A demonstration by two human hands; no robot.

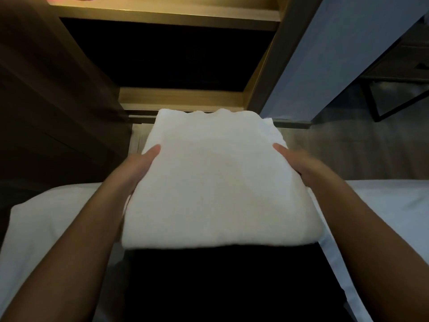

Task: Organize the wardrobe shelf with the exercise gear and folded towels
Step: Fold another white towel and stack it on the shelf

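Towel: folded white towel held flat in mid-air, long axis running away from the person, far edge pointing at the wardrobe.
Position: just in front of the open wardrobe shelf, above the bed edge.
Room: wooden wardrobe, dark compartment, lit upper shelf; white bedding either side; grey floor on the right.
Left hand: clamped on the towel's left edge, thumb on top.
Right hand: gripping the right edge likewise, forearms stretched forward.

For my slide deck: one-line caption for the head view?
Both hands, left hand and right hand, carry a folded white towel toward the open wardrobe.
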